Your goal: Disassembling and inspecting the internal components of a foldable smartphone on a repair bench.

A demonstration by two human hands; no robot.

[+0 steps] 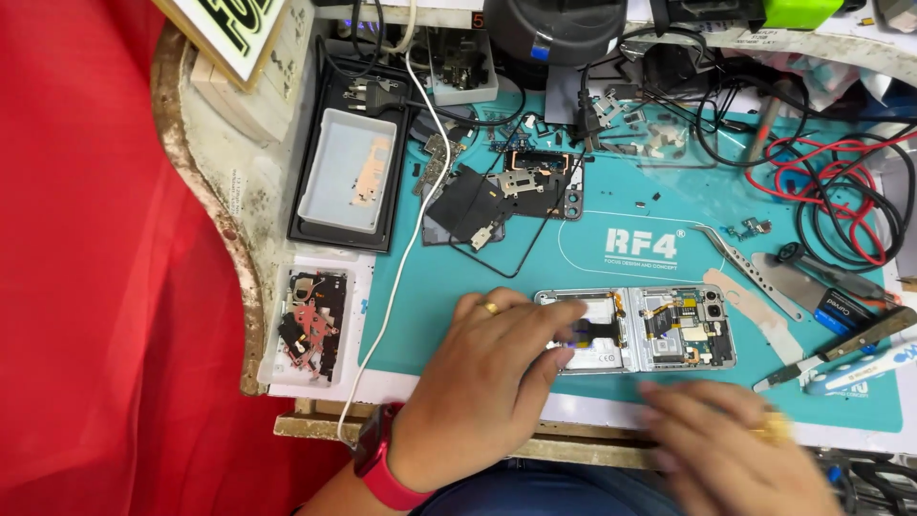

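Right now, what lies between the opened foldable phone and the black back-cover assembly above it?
Head view: bare teal mat with a white printed outline separates the opened foldable phone from the black back-cover assembly.

I count one opened phone [635, 330], two hands of mine, left [478, 392] and right [731, 444], two trays [346, 182], one tweezers [750, 268], one white cable [406, 248].
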